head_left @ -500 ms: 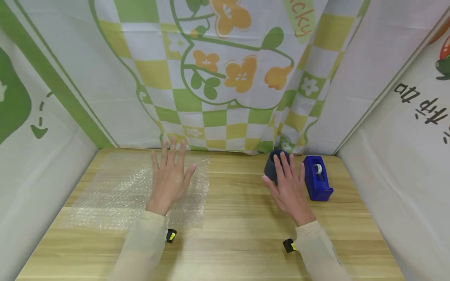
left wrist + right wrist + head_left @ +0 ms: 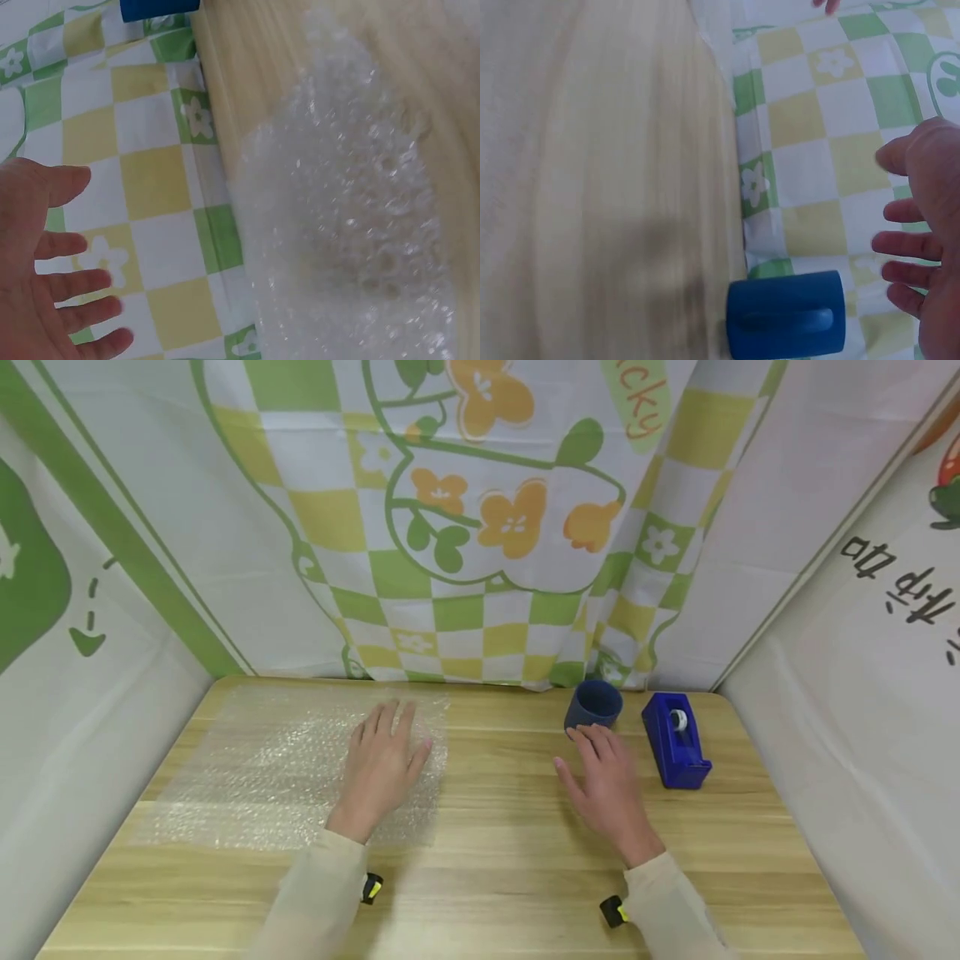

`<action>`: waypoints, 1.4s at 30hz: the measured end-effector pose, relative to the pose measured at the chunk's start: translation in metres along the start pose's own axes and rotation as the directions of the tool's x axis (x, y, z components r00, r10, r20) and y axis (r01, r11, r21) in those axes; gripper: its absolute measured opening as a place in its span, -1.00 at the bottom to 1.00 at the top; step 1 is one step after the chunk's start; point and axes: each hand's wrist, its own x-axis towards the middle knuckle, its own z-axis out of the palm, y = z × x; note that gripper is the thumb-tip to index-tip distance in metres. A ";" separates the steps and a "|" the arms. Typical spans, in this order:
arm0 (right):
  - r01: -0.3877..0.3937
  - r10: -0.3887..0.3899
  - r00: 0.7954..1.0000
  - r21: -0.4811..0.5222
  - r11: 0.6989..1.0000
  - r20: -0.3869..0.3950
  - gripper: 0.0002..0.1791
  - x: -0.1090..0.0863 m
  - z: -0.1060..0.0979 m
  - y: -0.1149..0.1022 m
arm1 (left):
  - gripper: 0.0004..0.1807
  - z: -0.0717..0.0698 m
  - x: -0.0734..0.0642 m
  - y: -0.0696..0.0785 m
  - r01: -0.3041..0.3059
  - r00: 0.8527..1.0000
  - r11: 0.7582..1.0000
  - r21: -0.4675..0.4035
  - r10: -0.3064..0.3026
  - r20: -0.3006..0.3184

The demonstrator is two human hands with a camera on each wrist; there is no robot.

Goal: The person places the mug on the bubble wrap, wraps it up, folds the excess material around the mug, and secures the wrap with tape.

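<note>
My left hand [image 2: 378, 772] hovers over the right part of a clear bubble wrap sheet [image 2: 247, 768], fingers spread and holding nothing. In the left wrist view the bubble wrap [image 2: 337, 202] lies flat beyond the fingertips. My right hand [image 2: 609, 793] is held in front of a dark blue mug [image 2: 581, 714], fingers relaxed and slightly bent, overlapping its lower edge in the head view. The right wrist view shows the mug [image 2: 786, 315] upright with its handle facing the camera, apart from the fingers.
A blue tape dispenser [image 2: 677, 743] with a small white roll stands right of the mug on the wooden table [image 2: 487, 860]. A checkered green and yellow curtain [image 2: 480, 610] hangs along the back edge. White printed fabric walls [image 2: 847, 693] flank both sides.
Both hands have drawn back toward the person and lowered in the view, the left one also shifting right. The mug's opening now shows uncovered. Mug, tape dispenser and bubble wrap have stayed put.
</note>
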 end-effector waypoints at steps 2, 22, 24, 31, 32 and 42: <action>0.029 -0.029 0.999 0.011 1.000 -0.016 -0.54 -0.003 0.003 -0.003 | -0.35 0.003 -0.003 0.004 0.004 0.999 1.000 -0.006 -0.004 0.034; -0.059 0.026 0.958 0.109 0.992 0.287 -0.75 -0.021 0.018 -0.020 | -0.56 0.038 -0.030 0.020 0.017 0.963 0.999 0.037 -0.027 0.267; -0.061 0.026 0.951 0.105 0.993 0.308 -0.75 -0.022 0.019 -0.020 | -0.52 0.041 -0.032 0.020 0.037 0.954 0.999 0.038 -0.046 0.295; -0.081 0.039 0.930 0.100 0.992 0.365 -0.75 -0.025 0.021 -0.023 | -0.63 0.049 -0.036 0.021 0.061 0.960 0.997 0.035 -0.069 0.273; -0.084 0.041 0.928 0.099 0.992 0.370 -0.75 -0.025 0.021 -0.023 | -0.69 0.049 -0.036 0.021 0.066 0.963 0.997 0.033 -0.072 0.259; -0.088 0.041 0.923 0.107 0.990 0.382 -0.74 -0.030 0.023 -0.023 | -0.95 0.053 -0.039 0.026 0.107 0.969 0.993 0.048 -0.115 0.217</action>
